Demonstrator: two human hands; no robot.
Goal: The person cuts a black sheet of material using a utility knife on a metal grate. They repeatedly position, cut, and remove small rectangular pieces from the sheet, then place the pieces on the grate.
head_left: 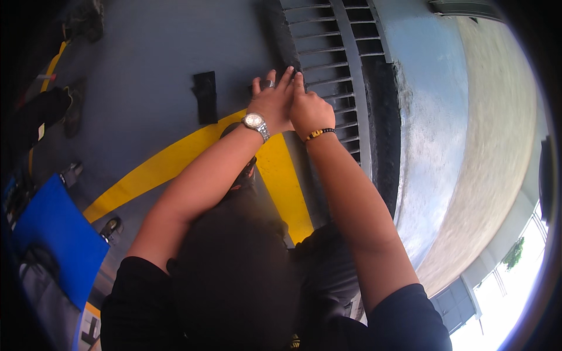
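My left hand reaches down to the dark edge strip along a floor grating. Its fingers are spread, and a ring and a metal wristwatch are on that side. Close against it, my right hand has its index finger stretched out toward the same spot. The other right fingers are curled under, so whatever they may hold is hidden. A beaded bracelet circles the right wrist. Left of my hands, a small black strip-like piece lies on the grey floor.
Yellow painted bands cross the floor beneath my arms. To the right, a pale blue and beige wall curves along the grating. A blue panel on casters stands at lower left. At the far left are another person's dark-clothed leg and shoe.
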